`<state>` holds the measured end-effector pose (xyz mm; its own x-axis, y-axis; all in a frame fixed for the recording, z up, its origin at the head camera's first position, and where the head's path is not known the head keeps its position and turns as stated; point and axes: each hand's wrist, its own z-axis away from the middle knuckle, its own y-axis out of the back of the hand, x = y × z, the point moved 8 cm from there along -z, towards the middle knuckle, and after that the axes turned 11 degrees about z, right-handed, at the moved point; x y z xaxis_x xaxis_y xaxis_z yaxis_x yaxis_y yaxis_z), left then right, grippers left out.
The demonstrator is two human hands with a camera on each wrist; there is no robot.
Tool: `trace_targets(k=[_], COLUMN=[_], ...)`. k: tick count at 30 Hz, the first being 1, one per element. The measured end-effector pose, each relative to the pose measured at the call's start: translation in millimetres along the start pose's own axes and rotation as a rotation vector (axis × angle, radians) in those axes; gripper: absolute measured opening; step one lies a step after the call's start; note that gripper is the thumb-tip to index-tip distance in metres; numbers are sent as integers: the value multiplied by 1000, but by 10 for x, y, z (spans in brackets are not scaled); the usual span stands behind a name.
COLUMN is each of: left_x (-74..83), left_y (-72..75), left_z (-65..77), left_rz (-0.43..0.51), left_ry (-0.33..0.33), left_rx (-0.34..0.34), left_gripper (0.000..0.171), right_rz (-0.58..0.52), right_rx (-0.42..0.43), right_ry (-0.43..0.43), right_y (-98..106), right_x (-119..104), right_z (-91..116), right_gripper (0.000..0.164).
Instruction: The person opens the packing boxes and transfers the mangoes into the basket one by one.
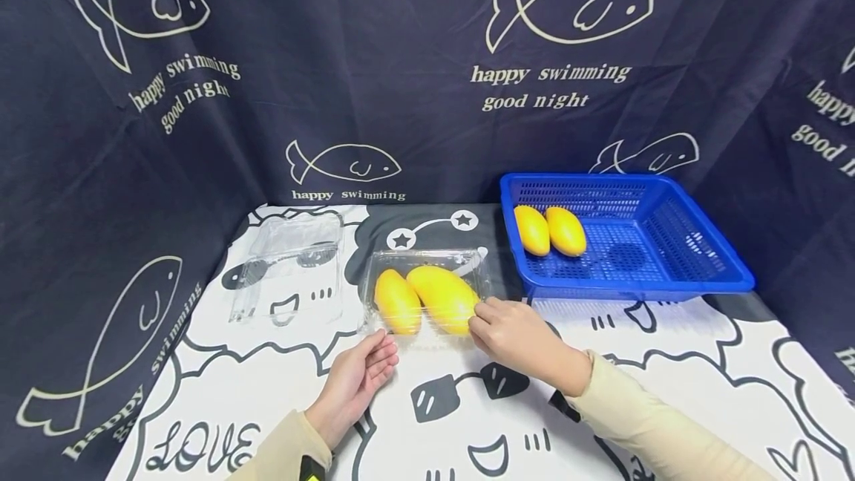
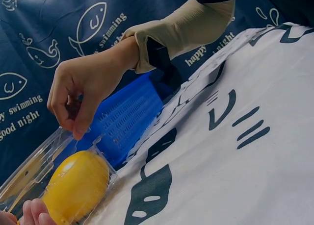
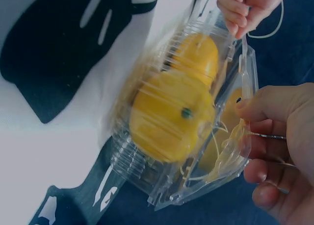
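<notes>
Head view shows us the blue basket (image 1: 634,289) at far right, crowding the right side, and a spare clear box (image 1: 294,289) at left. Between them, the fruit box (image 1: 427,252) has its lid (image 3: 228,154) unclosed; we see left hand (image 1: 354,379) and right hand (image 1: 519,336) pinching its edge (uneven pressure could buckle thin plastic). Two mangoes (image 1: 444,300) inside may hold it up.

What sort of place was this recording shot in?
Most likely a small staged recording booth: fish-print curtains hang at the back and sides, and a cartoon-print tablecloth holds a blue basket and a clear plastic container, each with yellow fruit.
</notes>
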<state>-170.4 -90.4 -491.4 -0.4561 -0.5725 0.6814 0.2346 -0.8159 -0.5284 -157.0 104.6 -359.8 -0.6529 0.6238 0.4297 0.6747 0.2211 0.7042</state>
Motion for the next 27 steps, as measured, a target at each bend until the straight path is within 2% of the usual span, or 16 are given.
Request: trace_targets(k=[8, 15, 22, 27], left_x=[17, -2, 4, -1], left_y=[18, 24, 35, 33], left_z=[-6, -28, -39, -41], left_rz=[-12, -17, -32, -34], left_ry=[-3, 2, -3, -1], left_rx=[15, 0, 0, -7], left_gripper=[32, 26, 29, 26], right_rz=[49, 39, 58, 96], right_rx=[11, -20, -85, -77], right_ry=[29, 39, 59, 92], right_y=[-50, -144, -219, -280], right_x=[-126, -207, -284, -377], right_z=[-142, -267, -394, -487], right_gripper=[24, 15, 7, 5])
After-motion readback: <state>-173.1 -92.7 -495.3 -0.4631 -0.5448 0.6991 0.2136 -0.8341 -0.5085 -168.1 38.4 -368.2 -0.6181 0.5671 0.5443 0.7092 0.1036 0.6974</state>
